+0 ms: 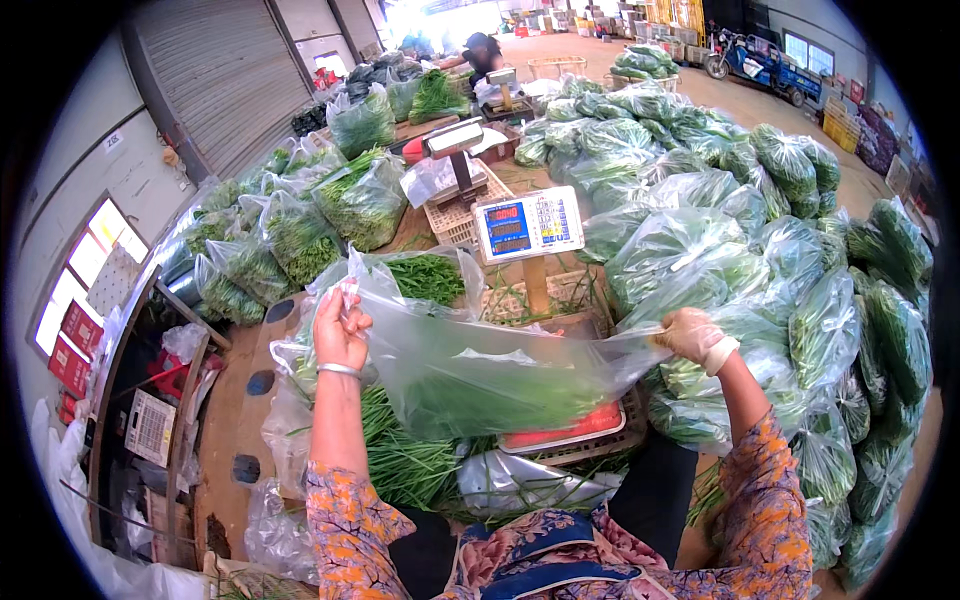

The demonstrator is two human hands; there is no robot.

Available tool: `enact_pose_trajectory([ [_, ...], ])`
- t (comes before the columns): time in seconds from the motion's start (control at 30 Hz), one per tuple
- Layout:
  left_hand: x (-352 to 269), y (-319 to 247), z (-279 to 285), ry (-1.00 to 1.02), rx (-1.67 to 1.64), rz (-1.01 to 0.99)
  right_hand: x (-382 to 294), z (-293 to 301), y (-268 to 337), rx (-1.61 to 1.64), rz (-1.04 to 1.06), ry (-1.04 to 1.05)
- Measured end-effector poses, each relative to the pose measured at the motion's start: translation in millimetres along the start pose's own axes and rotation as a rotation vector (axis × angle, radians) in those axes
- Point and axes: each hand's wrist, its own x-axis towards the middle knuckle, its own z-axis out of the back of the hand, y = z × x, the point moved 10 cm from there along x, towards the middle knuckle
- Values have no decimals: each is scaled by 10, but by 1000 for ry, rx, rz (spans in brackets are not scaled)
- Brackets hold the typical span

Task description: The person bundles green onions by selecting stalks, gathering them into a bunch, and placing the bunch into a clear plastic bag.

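A clear plastic bag (487, 360) is stretched sideways before me. My left hand (341, 330) pinches its left top edge, and my right hand (691, 341), in a thin glove, grips the opposite corner. Green shows through the film; I cannot tell whether it lies inside or behind. Loose long green leaves, like garlic chives (409, 450), lie below my left hand. Beneath the bag's lower right part is a red tray (574, 427). Behind the bag stands a digital scale display (529, 225), lit, on a post. Another open bag of cut greens (424, 277) sits beyond my left hand.
Filled bags of greens (690, 262) are heaped along my right. More upright bags (300, 236) line the left. A second scale (454, 139) stands ahead, with a person (481, 56) farther back. A wooden board with holes (240, 397) and a metal rack (184, 420) are at left.
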Motion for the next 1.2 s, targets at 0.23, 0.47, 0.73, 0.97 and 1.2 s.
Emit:
enact_pose_trajectory([
  [0.23,-123,-111,-831,214,-29,-77,-244,187,414,2044,6,-9],
  [0.47,-513,853,-1102,402,72,213,-649,-209,1098,2799,206,414],
  [0.73,-1739,2390,-1333,728,93,797,-709,-151,1501,1258,447,54],
  [0.97,-1768,2414,-1284,640,-261,757,-648,-227,1407,1116,437,188],
  [1.2,-1968,2196,-1562,963,-369,850,-848,256,1623,734,743,-213],
])
